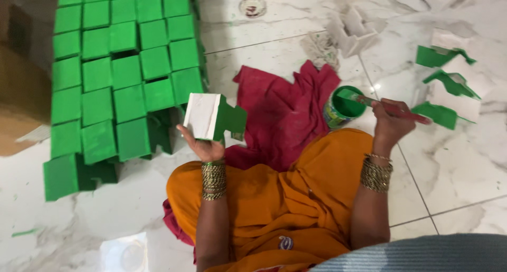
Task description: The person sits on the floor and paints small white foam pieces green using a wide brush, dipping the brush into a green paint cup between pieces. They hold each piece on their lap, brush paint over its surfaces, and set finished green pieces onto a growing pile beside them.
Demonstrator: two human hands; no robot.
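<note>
I see my left hand [207,148] gripping a half-painted block [214,116], white face, green side; right hand [390,123] holds, seemingly, a brush [391,107].

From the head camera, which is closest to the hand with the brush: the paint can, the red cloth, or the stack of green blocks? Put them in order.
Measured from the right hand:
1. Paint can, just to the hand's left, under the brush tip.
2. Red cloth, further left, spread on the floor.
3. Green blocks, far left, beyond the left hand.
</note>
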